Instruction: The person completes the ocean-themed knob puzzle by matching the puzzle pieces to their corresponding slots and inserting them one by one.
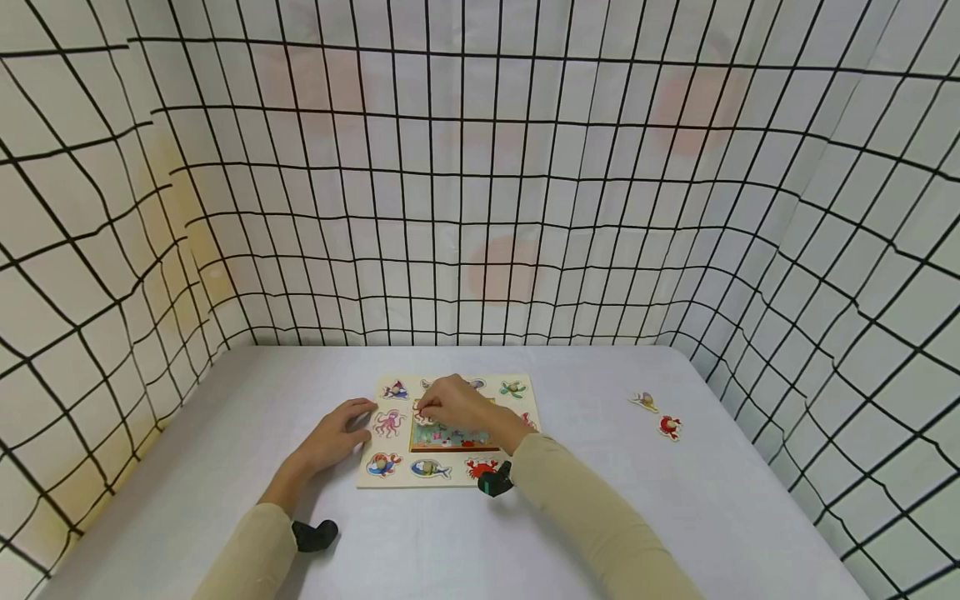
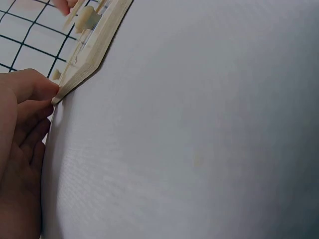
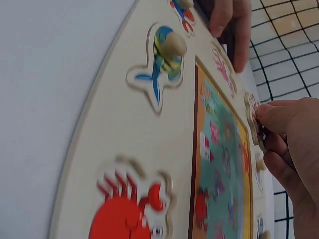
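Observation:
A pale wooden peg puzzle board [image 1: 465, 482] lies on the white table, with sea-animal pieces round a picture of an underwater scene [image 3: 219, 164]. Over the upper left of that picture, my right hand [image 1: 457, 404] pinches a knobbed puzzle piece [image 3: 252, 119] with pink markings, held tilted on edge. Left of it, a pink octopus print [image 1: 389, 423] shows in its slot. My left hand [image 1: 337, 435] rests at the board's left edge, its fingertips [image 2: 50, 92] touching the rim. A blue-and-yellow fish piece [image 3: 167, 59] sits in its slot; a red crab print [image 3: 124, 214] shows in another.
On the table to the right lie a loose snail piece [image 1: 644, 401] and a loose red crab piece [image 1: 670, 427]. A black grid net [image 1: 465, 175] stands round the back and sides of the table. Black wrist straps [image 1: 315, 536] sit on both forearms.

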A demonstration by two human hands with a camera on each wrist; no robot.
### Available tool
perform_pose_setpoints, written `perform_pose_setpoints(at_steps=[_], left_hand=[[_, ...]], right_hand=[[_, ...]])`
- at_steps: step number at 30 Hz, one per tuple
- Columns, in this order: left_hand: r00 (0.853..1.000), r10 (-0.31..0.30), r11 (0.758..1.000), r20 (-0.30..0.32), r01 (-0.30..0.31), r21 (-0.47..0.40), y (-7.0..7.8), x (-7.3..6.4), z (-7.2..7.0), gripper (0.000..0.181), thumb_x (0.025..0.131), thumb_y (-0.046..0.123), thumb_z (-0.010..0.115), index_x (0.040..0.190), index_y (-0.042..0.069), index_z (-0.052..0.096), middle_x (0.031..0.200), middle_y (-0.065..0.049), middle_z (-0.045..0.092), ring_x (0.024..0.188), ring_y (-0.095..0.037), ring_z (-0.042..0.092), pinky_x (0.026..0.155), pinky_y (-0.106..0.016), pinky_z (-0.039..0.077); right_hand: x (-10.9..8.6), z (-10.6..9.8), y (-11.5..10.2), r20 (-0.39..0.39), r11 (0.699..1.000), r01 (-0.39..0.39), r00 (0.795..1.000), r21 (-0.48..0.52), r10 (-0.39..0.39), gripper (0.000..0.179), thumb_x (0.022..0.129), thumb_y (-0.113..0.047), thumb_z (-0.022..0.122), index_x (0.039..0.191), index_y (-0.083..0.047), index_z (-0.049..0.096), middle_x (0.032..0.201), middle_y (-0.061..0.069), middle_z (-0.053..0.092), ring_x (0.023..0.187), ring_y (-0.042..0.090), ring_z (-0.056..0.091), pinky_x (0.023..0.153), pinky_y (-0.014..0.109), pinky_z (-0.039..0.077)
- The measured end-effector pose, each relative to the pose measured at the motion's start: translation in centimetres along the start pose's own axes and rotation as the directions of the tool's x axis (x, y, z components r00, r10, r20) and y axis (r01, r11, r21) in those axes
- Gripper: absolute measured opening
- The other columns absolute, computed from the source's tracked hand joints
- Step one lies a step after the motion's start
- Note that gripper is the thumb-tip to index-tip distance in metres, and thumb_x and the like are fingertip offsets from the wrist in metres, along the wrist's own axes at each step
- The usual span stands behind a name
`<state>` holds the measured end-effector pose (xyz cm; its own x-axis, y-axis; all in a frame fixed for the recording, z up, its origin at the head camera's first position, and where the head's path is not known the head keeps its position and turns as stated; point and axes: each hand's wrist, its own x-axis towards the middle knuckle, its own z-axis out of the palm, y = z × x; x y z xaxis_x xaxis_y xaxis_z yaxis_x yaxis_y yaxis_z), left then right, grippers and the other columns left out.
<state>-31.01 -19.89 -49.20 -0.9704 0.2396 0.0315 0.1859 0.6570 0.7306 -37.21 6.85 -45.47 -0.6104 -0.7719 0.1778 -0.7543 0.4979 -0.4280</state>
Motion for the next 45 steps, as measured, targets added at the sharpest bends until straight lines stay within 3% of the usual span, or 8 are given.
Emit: perform_pose_setpoints(at_steps=[8,14,19,26,45], left_hand=[[1.0,0.009,1.0,-0.005,-0.009,0.008,-0.2,0.1,-0.3,0.053,0.098,0.011,0.062,0.149,0.0,0.052,0.158,-0.022,0.041,0.149,-0.047,0.027,0.121,-0.064,0.019],[1.0,0.023,1.0,0.0,-0.023,0.0,-0.2,0.3,-0.3,0.054,0.097,0.01,0.063,0.148,-0.001,0.052,0.157,-0.023,0.041,0.149,-0.048,0.026,0.12,-0.065,0.019],[1.0,0.027,1.0,0.006,-0.027,-0.011,-0.2,0.1,-0.2,0.054,0.096,0.01,0.063,0.148,-0.002,0.051,0.156,-0.023,0.042,0.149,-0.048,0.027,0.12,-0.065,0.019],[0.999,0.035,0.999,0.001,-0.035,-0.001,-0.1,0.0,-0.2,0.054,0.097,0.01,0.062,0.148,-0.002,0.052,0.157,-0.023,0.042,0.149,-0.048,0.027,0.12,-0.065,0.019],[0.999,0.035,0.999,0.007,-0.035,0.013,-0.2,0.0,-0.2,0.053,0.097,0.01,0.062,0.148,-0.002,0.052,0.156,-0.023,0.042,0.149,-0.048,0.028,0.12,-0.066,0.019]], right_hand=[[2.2,1.2,-2.1,0.041,1.0,0.001,0.999,-0.023,0.0,0.017,0.102,-0.015,0.068,0.111,-0.008,0.081,0.105,-0.002,0.077,0.089,0.002,0.066,0.084,0.016,0.051],[3.2,2.4,-2.8,0.046,0.999,-0.028,0.998,-0.03,0.03,0.018,0.102,-0.018,0.068,0.112,-0.012,0.081,0.106,-0.006,0.076,0.09,-0.001,0.064,0.094,0.023,0.05],[3.6,3.2,-3.3,0.051,0.998,-0.062,0.997,-0.02,0.063,0.018,0.102,-0.018,0.068,0.112,-0.012,0.081,0.105,-0.008,0.077,0.09,-0.001,0.065,0.089,0.019,0.051],[3.7,3.6,-3.8,0.033,0.997,-0.073,0.997,-0.038,0.075,0.018,0.102,-0.018,0.067,0.111,-0.011,0.081,0.105,-0.006,0.077,0.097,0.002,0.067,0.091,0.017,0.05],[4.4,4.3,-3.9,0.03,0.987,-0.142,0.989,-0.074,0.144,0.015,0.101,-0.022,0.07,0.107,-0.014,0.081,0.101,-0.009,0.076,0.089,0.001,0.064,0.08,0.016,0.051]])
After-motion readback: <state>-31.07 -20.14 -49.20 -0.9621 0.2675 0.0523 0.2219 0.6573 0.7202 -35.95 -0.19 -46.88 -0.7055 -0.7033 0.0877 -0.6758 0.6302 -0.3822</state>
